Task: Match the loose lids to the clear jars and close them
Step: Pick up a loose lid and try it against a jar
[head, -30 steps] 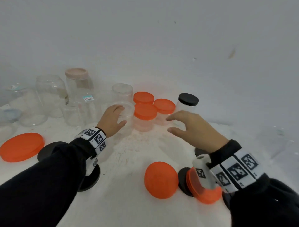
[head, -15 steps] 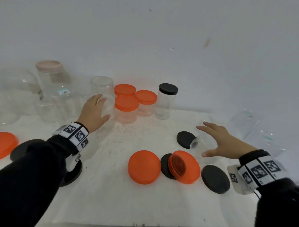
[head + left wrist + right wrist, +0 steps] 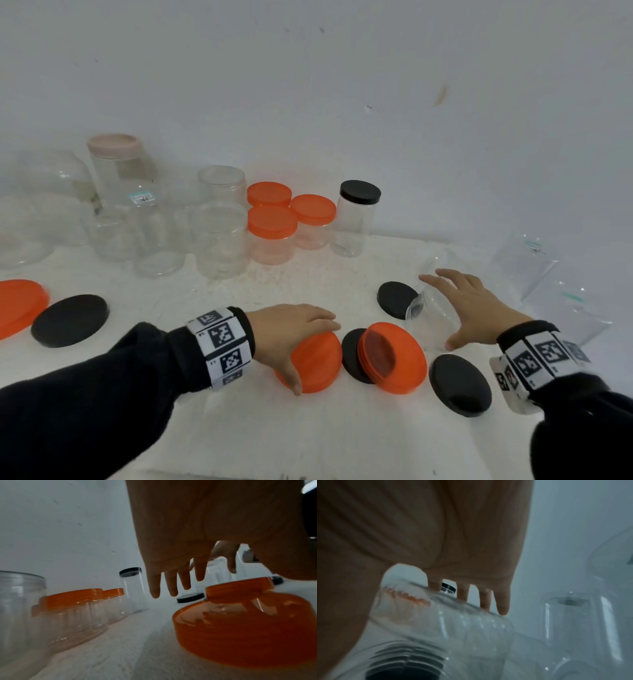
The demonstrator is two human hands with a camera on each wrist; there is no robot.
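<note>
The left hand (image 3: 291, 334) is spreading open over an orange lid (image 3: 317, 359) near the worktop's front edge, likely to lift it. The right hand (image 3: 469, 308) is reaching, fingers open, over a tipped clear jar (image 3: 431, 315), probably to right it for capping.

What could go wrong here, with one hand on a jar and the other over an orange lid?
The clear jar under the right hand lies on its side, so it could roll away. The left hand reaches for an orange lid that looks wider than that jar's mouth, so it may not fit.
</note>
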